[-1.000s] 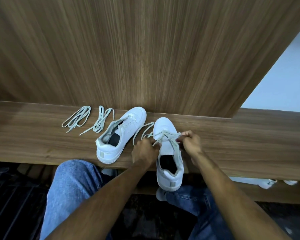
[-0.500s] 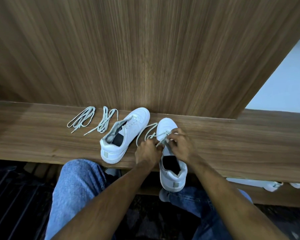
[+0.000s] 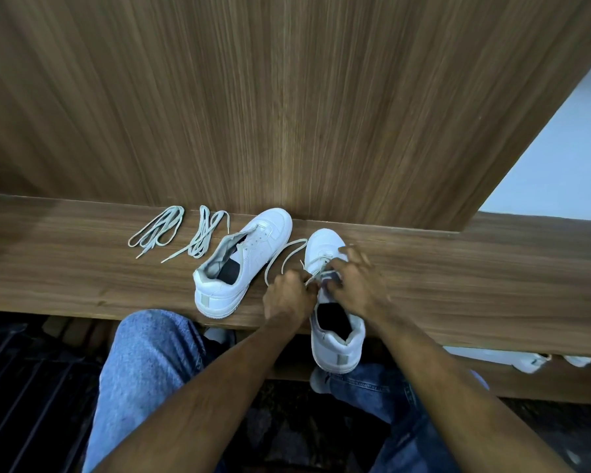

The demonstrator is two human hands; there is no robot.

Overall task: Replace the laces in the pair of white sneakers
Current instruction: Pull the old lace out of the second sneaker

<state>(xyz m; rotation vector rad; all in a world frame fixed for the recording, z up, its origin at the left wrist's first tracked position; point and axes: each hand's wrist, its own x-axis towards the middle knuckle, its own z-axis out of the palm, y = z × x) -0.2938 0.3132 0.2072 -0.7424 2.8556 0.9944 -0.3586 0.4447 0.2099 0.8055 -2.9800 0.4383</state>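
Note:
Two white sneakers stand on a wooden ledge [image 3: 475, 268]. The left sneaker [image 3: 244, 264] has no lace and lies angled, toe toward the wall. The right sneaker [image 3: 335, 322] points away from me, its heel over the ledge's front edge. A pale lace [image 3: 282, 256] is threaded in its eyelets and loops out to the left. My left hand [image 3: 287, 295] pinches the lace beside the tongue. My right hand [image 3: 354, 281] lies over the eyelets with fingers spread, its fingertips at the lace; the grip is hidden.
Two loose bundled laces [image 3: 157, 230] [image 3: 203, 237] lie on the ledge left of the sneakers. A wood-panel wall [image 3: 287, 114] rises right behind the ledge. My knees in blue jeans [image 3: 151, 370] sit below the ledge. White objects [image 3: 526, 360] lie under the ledge at right.
My right hand has moved from the shoe's right side leftward over the eyelets, and its fingers have spread. My left hand stays at the lace.

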